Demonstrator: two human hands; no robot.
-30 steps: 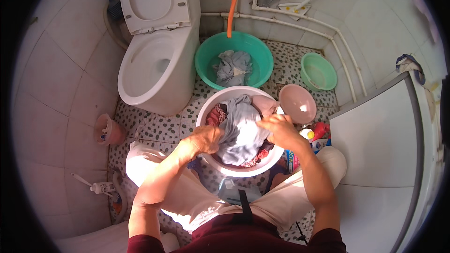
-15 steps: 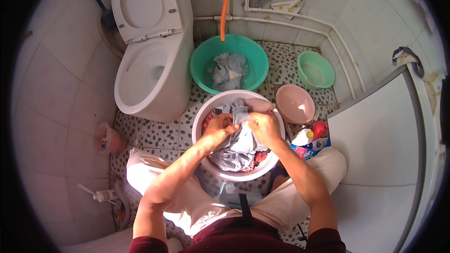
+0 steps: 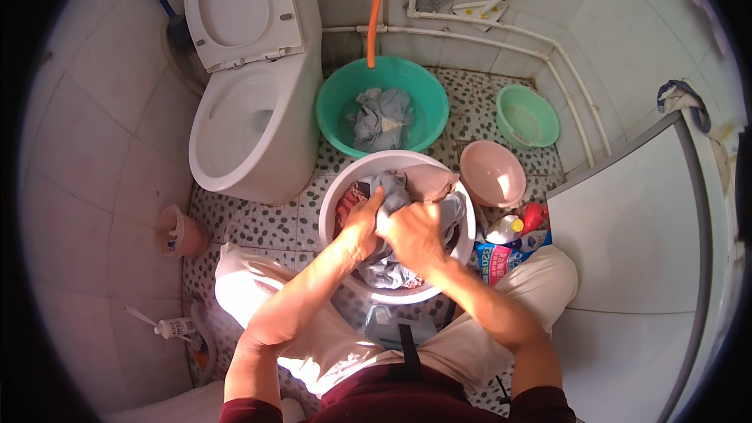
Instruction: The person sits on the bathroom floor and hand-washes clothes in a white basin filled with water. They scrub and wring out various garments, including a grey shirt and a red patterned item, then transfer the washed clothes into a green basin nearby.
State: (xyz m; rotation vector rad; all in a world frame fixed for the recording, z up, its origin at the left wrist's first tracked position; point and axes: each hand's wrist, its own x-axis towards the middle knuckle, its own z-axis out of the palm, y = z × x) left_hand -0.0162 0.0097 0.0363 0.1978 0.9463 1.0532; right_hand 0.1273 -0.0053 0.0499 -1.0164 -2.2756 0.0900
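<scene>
A white basin (image 3: 389, 296) full of clothes stands on the floor between my knees. Over it, my left hand (image 3: 363, 223) grips a grey garment (image 3: 389, 186) with the thumb pointing up. My right hand (image 3: 415, 233) is closed on the same garment, its knuckles against the cloth close beside the left hand. Around them lie a pinkish-beige cloth (image 3: 431, 181) on the far side and red patterned cloth (image 3: 347, 208) on the left. The part of the garment under my hands is hidden.
Beyond the basin sits a green tub (image 3: 429, 102) with grey cloth in it, below an orange hose (image 3: 374, 27). A toilet (image 3: 235, 137) stands at the left. To the right are a pink bowl (image 3: 489, 172), a pale green bowl (image 3: 526, 117), bottles (image 3: 507, 227) and a blue-and-pink packet (image 3: 497, 262).
My right hand has moved left and down against the left hand, turning over at the wrist. The grey garment is bunched tighter between them, and more of the packet beside my right knee shows.
</scene>
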